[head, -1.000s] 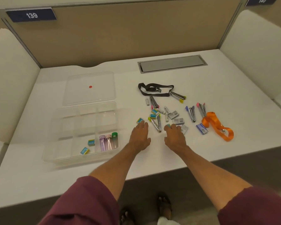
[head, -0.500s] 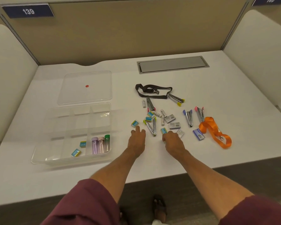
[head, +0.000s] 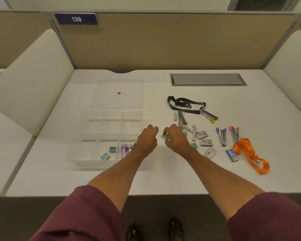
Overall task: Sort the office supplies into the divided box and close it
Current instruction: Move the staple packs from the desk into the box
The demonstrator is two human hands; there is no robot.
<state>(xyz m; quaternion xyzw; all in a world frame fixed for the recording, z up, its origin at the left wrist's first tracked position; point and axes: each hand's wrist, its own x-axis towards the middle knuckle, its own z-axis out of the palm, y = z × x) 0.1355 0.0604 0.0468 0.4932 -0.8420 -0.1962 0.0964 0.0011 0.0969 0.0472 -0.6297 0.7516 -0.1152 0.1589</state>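
The clear divided box (head: 80,154) stands open on the left of the desk, with two small teal boxes (head: 112,149) and several coloured tubes (head: 124,150) in its front compartments. Its lid (head: 129,86) lies flat behind it. My right hand (head: 176,139) pinches a small teal box (head: 164,136) at its fingertips, just right of the divided box. My left hand (head: 147,140) hovers close beside that box with its fingers curled and nothing visible in them. More teal boxes (head: 194,145), grey staple boxes (head: 202,134), white tubes (head: 194,127) and staplers (head: 221,136) lie scattered to the right.
A black lanyard (head: 182,102) lies behind the pile and an orange lanyard (head: 250,153) at its right. A blue staple box (head: 232,155) sits beside the orange one. A grey cable hatch (head: 207,79) is set into the desk at the back. Partition walls enclose the desk.
Both hands curled from flat. My right hand moved left and took hold of the teal box that lay in front of my left hand. The view tilted upward.
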